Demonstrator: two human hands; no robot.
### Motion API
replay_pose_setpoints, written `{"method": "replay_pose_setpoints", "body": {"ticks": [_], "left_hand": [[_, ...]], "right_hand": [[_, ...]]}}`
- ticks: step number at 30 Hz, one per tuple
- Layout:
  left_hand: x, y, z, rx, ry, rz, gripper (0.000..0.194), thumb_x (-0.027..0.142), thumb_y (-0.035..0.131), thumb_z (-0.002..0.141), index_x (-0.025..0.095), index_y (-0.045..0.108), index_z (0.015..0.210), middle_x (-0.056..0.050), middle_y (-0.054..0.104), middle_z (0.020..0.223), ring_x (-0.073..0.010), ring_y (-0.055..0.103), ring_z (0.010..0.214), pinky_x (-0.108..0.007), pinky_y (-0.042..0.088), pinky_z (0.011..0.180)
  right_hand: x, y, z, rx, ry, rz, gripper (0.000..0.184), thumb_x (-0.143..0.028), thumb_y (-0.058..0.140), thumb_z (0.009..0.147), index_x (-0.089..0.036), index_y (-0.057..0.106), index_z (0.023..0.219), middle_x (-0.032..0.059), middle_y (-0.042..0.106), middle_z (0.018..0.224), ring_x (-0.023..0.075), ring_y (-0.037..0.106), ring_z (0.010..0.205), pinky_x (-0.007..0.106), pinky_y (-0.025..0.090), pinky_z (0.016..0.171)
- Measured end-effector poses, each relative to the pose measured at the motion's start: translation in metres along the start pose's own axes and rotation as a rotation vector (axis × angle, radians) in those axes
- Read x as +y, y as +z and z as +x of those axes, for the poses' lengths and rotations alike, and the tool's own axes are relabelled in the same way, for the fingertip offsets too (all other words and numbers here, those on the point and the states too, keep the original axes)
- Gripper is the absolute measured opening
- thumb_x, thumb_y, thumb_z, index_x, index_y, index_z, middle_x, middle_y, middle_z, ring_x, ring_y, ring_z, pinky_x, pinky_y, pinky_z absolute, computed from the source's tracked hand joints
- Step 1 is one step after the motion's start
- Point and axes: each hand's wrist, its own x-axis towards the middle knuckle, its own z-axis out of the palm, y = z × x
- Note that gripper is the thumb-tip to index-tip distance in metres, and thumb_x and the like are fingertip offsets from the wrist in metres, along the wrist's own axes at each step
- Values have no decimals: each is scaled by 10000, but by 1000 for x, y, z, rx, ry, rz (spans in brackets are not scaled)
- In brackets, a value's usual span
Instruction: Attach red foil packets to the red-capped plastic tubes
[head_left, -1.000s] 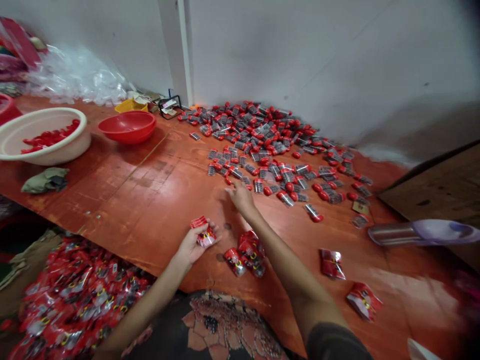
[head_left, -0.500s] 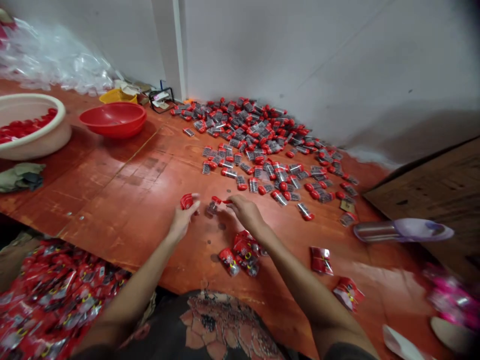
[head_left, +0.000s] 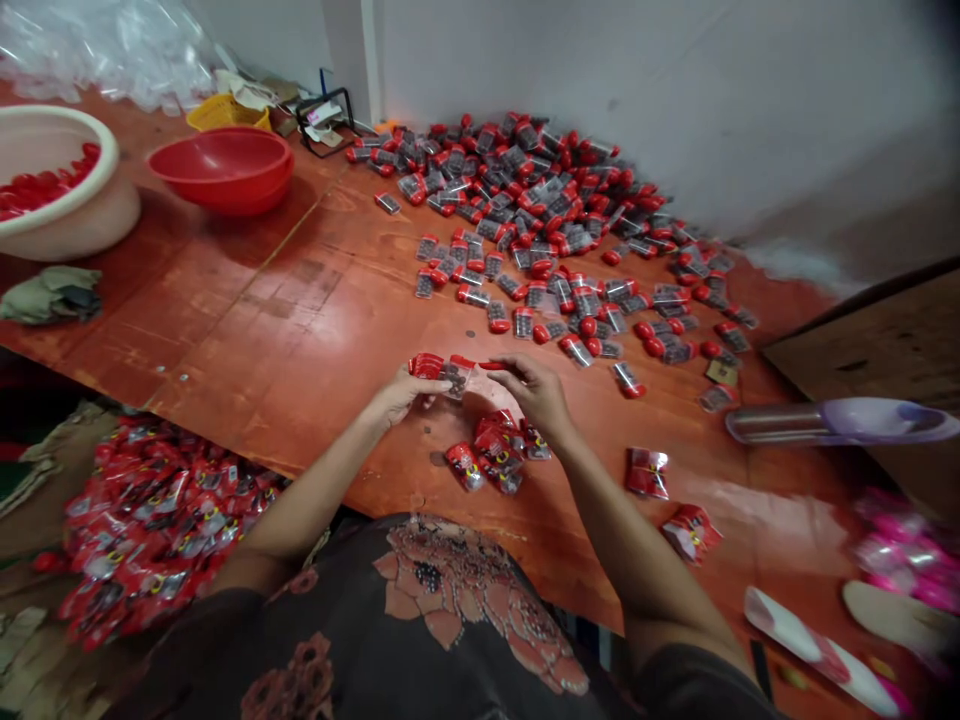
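My left hand is closed on a red packet with a small clear red-capped tube against its mouth. My right hand pinches the tube's red end from the right side. Both hands hover just above the red-brown board. Right below them lies a small heap of filled red packets. Farther back, a big scatter of red-capped clear tubes spreads toward the white wall.
A cream basin with red caps, a red bowl and a yellow basket stand at back left. A heap of red packets lies below the board's left edge. Two loose packets and a purple-handled tool lie right.
My right hand drew back from the scatter holding a tube. My left hand lifted its packet to meet it, and both hands now join over the packet heap. The camera tilted down.
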Motion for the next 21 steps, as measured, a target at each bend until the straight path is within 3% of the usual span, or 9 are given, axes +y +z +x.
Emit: {"method": "replay_pose_setpoints", "body": {"ticks": [2,5,8,12,16,21], "left_hand": [[2,-3,-3,23,34,-15,295,244,866,549,124,725,779,-30,674,689,-82,490,511,-222,352,464],[7,-6,-5,104,81,-34,305,244,864,545,131,730,794,-25,683,695,-81,490,505,-214,346,454],[14,-7,-7,167,102,-55,318,247,871,528,129,725,785,-10,669,661,-73,470,481,-209,358,452],[21,-10,-10,201,128,-73,282,257,868,538,138,706,735,6,638,613,-71,465,466,-196,353,434],[21,-17,-11,254,118,-93,277,253,872,533,148,699,722,12,622,592,-74,470,458,-194,365,429],[18,-19,-7,273,109,-117,265,248,872,530,153,690,697,33,580,544,-73,473,450,-196,370,432]], "right_hand": [[13,-2,15,3,41,3,336,-416,517,935,-226,662,1172,74,741,1070,192,696,865,335,553,751],[35,-6,60,120,98,-301,397,-350,365,979,-178,660,1181,108,720,1091,200,676,905,345,536,782],[51,-7,117,169,105,-518,338,-270,429,942,-147,719,1067,133,711,1049,240,628,978,379,481,878],[59,5,177,124,95,-671,306,-209,454,931,-132,744,986,156,690,1045,255,558,1014,373,422,905],[62,20,201,36,89,-767,269,-164,474,921,-107,736,919,174,693,1023,254,531,1010,369,379,947],[62,19,199,16,106,-771,245,-156,480,920,-101,714,972,170,705,1037,255,555,1013,372,385,956]]}}
